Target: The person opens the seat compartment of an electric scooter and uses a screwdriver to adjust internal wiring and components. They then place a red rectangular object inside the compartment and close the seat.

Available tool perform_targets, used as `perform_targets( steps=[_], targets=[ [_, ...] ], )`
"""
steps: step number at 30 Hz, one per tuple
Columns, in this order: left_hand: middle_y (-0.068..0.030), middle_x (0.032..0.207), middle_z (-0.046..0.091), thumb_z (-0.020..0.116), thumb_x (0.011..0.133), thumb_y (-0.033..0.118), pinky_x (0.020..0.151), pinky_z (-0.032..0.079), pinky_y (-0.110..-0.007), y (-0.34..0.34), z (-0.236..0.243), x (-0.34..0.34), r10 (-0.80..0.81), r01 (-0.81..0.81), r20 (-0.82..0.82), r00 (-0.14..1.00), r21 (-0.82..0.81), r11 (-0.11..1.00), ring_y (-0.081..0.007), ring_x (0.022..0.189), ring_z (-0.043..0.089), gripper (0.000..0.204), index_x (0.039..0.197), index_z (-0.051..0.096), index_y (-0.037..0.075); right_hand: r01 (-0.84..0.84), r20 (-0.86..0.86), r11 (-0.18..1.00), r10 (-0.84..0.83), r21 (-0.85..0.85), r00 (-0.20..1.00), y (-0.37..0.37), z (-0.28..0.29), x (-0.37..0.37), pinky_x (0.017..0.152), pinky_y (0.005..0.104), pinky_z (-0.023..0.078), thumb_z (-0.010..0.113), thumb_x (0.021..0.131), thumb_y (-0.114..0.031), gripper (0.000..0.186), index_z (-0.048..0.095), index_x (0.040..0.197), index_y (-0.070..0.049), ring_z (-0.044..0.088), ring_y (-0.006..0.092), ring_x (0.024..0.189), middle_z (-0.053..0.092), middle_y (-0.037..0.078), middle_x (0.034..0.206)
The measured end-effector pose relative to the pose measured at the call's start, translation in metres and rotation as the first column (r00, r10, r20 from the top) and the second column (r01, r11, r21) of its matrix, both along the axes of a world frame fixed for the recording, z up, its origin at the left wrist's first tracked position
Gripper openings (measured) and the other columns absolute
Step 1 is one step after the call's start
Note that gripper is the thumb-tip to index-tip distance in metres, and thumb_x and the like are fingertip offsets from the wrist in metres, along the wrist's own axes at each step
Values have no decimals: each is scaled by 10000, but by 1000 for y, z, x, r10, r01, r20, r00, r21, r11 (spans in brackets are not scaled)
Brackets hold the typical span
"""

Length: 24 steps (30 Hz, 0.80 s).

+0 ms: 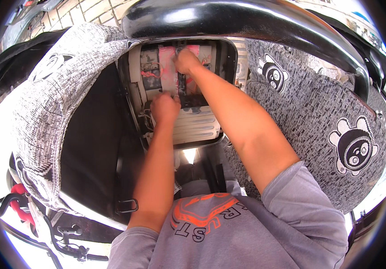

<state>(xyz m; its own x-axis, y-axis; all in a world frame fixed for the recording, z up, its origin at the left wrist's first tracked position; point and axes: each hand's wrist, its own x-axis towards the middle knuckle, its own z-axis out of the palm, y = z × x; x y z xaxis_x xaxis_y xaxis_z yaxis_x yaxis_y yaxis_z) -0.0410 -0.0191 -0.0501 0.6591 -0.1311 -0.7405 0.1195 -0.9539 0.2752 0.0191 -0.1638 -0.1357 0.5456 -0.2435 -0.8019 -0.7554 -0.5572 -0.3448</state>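
Both of my hands reach into an open compartment (133, 101) under a raised seat. Inside sit battery blocks (150, 67) with red wires, and a worn pink strip (168, 71) runs over them. My right hand (187, 61) is closed at the far end of the blocks, beside the pink strip and a small dark piece. Nearer to me, my left hand (166, 107) has its fingers curled at the strip's near end, by a dark crosspiece. What either hand grips is hidden by the fingers. A ribbed beige panel (197, 124) lies in the near part.
A black padded bar (211, 19) curves across the far side. Patterned grey fabric covers the seat at the right (309, 107) and the raised flap (40, 107) at the left. A metal loop (128, 206) sticks out by my left forearm. Bicycle parts (69, 240) stand lower left.
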Motion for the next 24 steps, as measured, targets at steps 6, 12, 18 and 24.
perform_targets(
  steps=[6, 12, 18, 24],
  targets=[
    [-197, 984, 648, 635, 804, 284, 815, 476, -459, -13, 4, 11, 28, -29, -93, 995, -2, 1000, -371, 941, 607, 309, 1032, 646, 75, 4, -87, 1000, -3, 16, 996, 13, 7, 11, 920, 403, 464, 520, 842, -214, 335, 637, 1006, 54, 553, 375, 1109, 577, 262, 1157],
    [-206, 1042, 631, 644, 802, 316, 822, 485, -457, -13, -6, 12, -38, 40, -233, 972, 3, 999, -367, 993, 598, 440, 1115, 532, 29, -243, -39, 970, 242, -1, 969, 14, 12, 5, 868, 416, 484, 487, 879, -283, 359, 674, 940, 18, 580, 387, 1046, 592, 270, 1112],
    [-209, 1100, 610, 658, 797, 353, 871, 462, -450, -17, -30, 7, -39, -8, -278, 960, -168, 986, -374, 1026, 586, 504, 1138, 509, 11, -353, -86, 935, 349, -39, 933, 6, -2, 15, 856, 425, 490, 479, 846, -160, 283, 673, 970, 5, 608, 386, 989, 604, 243, 1108],
    [-207, 1121, 603, 661, 794, 356, 883, 461, -447, -21, -30, 7, -108, 73, -343, 933, -116, 991, -375, 1048, 577, 537, 1176, 490, 18, -151, -130, 985, 140, -82, 982, 3, 13, 10, 865, 443, 487, 455, 895, -235, 333, 660, 1028, -10, 586, 376, 1043, 603, 228, 1122]
  ],
)
